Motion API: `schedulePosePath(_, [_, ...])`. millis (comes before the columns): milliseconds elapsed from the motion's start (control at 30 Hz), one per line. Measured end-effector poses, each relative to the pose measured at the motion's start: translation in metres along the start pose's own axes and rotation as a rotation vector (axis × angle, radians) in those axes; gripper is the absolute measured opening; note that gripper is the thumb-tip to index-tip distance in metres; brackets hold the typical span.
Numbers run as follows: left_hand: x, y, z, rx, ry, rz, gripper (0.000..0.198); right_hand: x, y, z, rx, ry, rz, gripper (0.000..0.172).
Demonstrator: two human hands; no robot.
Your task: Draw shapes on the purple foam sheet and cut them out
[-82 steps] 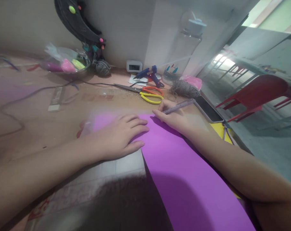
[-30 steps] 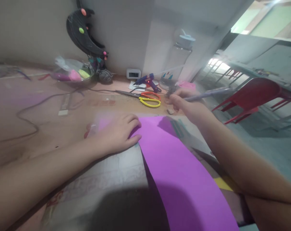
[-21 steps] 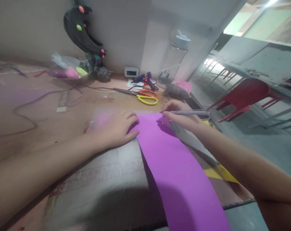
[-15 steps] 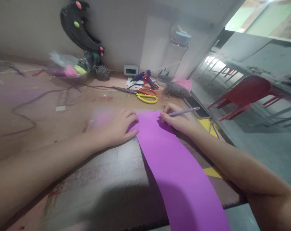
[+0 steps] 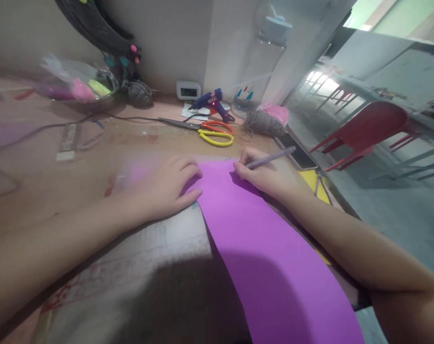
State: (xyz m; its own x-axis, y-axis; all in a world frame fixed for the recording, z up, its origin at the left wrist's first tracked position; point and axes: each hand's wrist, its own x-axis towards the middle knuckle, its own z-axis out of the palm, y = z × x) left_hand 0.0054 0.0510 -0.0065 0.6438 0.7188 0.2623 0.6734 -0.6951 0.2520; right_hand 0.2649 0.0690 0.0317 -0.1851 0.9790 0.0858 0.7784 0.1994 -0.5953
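Note:
A long strip of purple paper (image 5: pixel 245 224) lies on the table at its far end and curves down over the front edge towards me. My left hand (image 5: pixel 172 184) rests at the strip's upper left edge, thumb and fingers apart, pressing on it. Near the upper right corner, my right hand (image 5: pixel 258 174) grips a slim greyish pen (image 5: pixel 274 156). Its tip is hidden by my fingers, at the paper's surface. Scissors (image 5: pixel 217 133) with one orange and one yellow handle lie just beyond the strip.
Behind the scissors are a blue glue gun (image 5: pixel 211 102), a small white digital clock (image 5: pixel 188 91), grey yarn (image 5: pixel 263 124) and a clear bottle (image 5: pixel 263 62). A phone (image 5: pixel 298 153) lies at the table's right edge. At left sits a bowl of packets (image 5: pixel 81 91). A red chair (image 5: pixel 371 124) stands beyond.
My view has shifted, so the objects at the back sit higher and mostly farther left. Both hands keep about the same places on the purple paper, the pen still in my right hand.

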Motion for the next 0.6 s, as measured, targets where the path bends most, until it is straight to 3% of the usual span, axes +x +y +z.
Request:
schedulePosePath(333, [-0.001, -0.001, 0.001, 0.012, 0.004, 0.012, 0.039, 0.004, 0.012, 0.006, 0.079, -0.016, -0.040, 0.027])
schedulePosePath(600, [-0.001, 0.000, 0.000, 0.009, 0.008, 0.013, 0.039, -0.006, -0.010, -0.005, -0.051, -0.014, 0.023, 0.027])
